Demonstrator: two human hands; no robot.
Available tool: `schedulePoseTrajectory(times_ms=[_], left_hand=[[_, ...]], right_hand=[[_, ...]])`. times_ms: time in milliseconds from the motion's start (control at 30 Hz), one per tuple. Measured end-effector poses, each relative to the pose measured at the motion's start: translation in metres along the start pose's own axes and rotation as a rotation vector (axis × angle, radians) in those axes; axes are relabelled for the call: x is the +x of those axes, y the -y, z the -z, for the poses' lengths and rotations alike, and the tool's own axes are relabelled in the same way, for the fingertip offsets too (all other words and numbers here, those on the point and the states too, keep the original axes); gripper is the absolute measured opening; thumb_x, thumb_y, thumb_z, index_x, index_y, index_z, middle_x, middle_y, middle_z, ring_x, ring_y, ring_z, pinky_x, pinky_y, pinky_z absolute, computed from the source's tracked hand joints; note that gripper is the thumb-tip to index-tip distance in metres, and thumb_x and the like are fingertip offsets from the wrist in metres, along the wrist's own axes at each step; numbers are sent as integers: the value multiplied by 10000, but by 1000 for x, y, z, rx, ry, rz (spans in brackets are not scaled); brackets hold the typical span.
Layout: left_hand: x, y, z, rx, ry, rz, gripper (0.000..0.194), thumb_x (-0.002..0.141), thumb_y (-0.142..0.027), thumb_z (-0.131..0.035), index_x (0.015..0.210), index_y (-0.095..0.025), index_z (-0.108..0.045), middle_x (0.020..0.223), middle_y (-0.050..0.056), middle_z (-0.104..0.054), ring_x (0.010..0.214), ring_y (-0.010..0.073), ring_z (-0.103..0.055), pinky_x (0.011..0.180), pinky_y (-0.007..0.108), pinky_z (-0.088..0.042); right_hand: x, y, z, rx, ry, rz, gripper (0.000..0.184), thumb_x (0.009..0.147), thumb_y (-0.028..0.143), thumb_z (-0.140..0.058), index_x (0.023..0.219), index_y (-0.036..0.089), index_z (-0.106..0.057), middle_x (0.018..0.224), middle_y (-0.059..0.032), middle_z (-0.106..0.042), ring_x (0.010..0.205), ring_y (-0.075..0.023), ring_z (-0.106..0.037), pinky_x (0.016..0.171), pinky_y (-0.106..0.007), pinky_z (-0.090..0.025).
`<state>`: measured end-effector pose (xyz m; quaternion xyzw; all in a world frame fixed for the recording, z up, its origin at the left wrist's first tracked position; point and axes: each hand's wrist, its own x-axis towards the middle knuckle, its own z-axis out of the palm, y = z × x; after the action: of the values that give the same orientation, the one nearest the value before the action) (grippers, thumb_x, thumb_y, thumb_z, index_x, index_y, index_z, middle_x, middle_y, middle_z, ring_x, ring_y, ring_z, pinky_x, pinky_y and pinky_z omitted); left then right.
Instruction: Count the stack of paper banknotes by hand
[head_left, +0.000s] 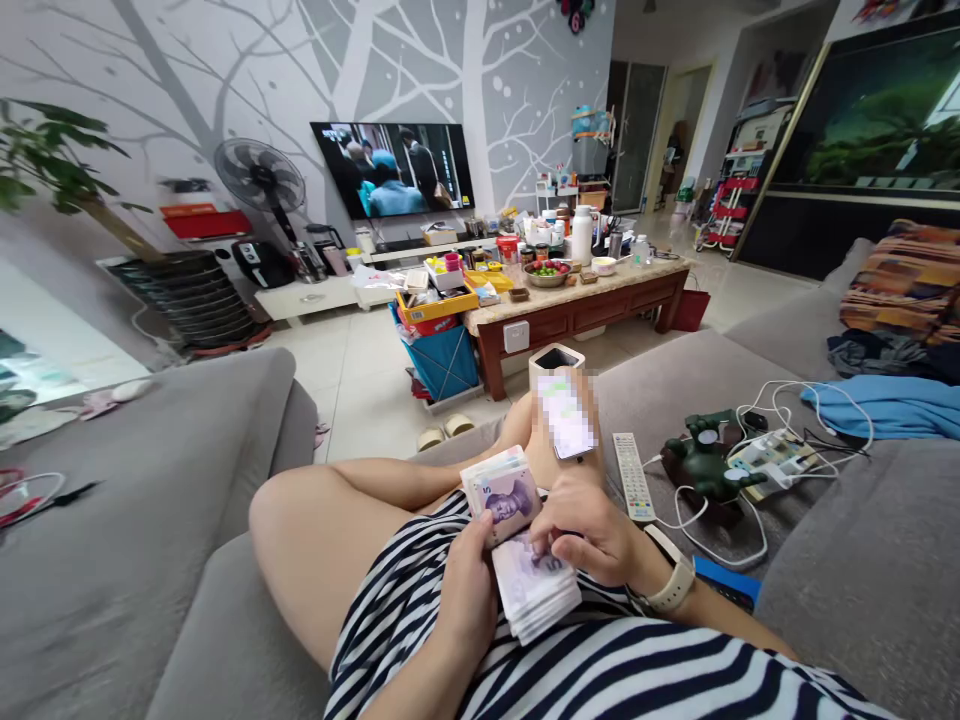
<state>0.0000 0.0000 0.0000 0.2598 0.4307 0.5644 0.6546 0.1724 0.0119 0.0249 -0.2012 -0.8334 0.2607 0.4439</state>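
Observation:
I sit on a grey sofa (187,640) in a striped garment, knees bent. My left hand (469,585) is closed round a thick stack of purple banknotes (517,545) held over my lap. My right hand (589,535), with a pale wristband, pinches the upper notes, thumb on top, bending part of the stack up. A phone (566,415) leans on my leg just beyond the notes, its screen blurred.
A white remote (632,475), a dark green gadget (705,465) and tangled white cables (787,420) lie on the sofa to my right. A cluttered wooden coffee table (577,300), a blue bin (444,360), slippers (444,432), a fan (261,180) and a television (394,168) stand ahead.

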Motion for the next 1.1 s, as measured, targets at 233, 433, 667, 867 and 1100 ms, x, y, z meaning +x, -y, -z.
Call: schedulePoseTrajectory(times_ms=[233, 433, 667, 867, 1100], left_hand=[[-4, -3, -1, -6, 73, -15, 331, 692, -387, -736, 887, -121, -761, 763, 74, -767, 768, 253, -707, 795, 363, -520], [-8, -2, -4, -44, 40, -16, 226, 627, -324, -808, 748, -153, -725, 658, 46, -732, 571, 190, -636, 718, 353, -513], [4, 3, 5, 46, 23, -90, 350, 674, -468, -748, 750, -126, -748, 802, 105, -766, 815, 282, -684, 855, 408, -501], [13, 11, 10, 0, -96, -73, 395, 631, -511, -749, 732, -129, -732, 752, 83, -743, 775, 275, -677, 786, 393, -513], [12, 16, 11, 49, -101, -90, 360, 636, -494, -737, 693, -138, -726, 726, 62, -721, 747, 253, -643, 767, 374, -492]], right_hand=[[0, -14, -14, 69, -255, -542, 440, 860, 530, -623, 603, 189, -516, 539, 48, -444, 533, -105, -386, 523, -235, -276], [-3, -34, -24, 316, -324, -638, 459, 814, 568, -644, 616, 187, -480, 564, 54, -413, 549, -102, -363, 519, -225, -291], [-5, -30, -29, 259, -387, -624, 440, 824, 540, -654, 620, 182, -498, 580, 50, -399, 574, -109, -376, 538, -227, -309], [-6, -21, -28, 278, -392, -571, 379, 823, 521, -668, 694, 169, -613, 614, 21, -510, 585, -124, -441, 552, -233, -356], [-9, -19, -29, 389, -338, -571, 330, 828, 498, -675, 786, 171, -672, 688, -10, -595, 622, -142, -502, 582, -243, -392]])
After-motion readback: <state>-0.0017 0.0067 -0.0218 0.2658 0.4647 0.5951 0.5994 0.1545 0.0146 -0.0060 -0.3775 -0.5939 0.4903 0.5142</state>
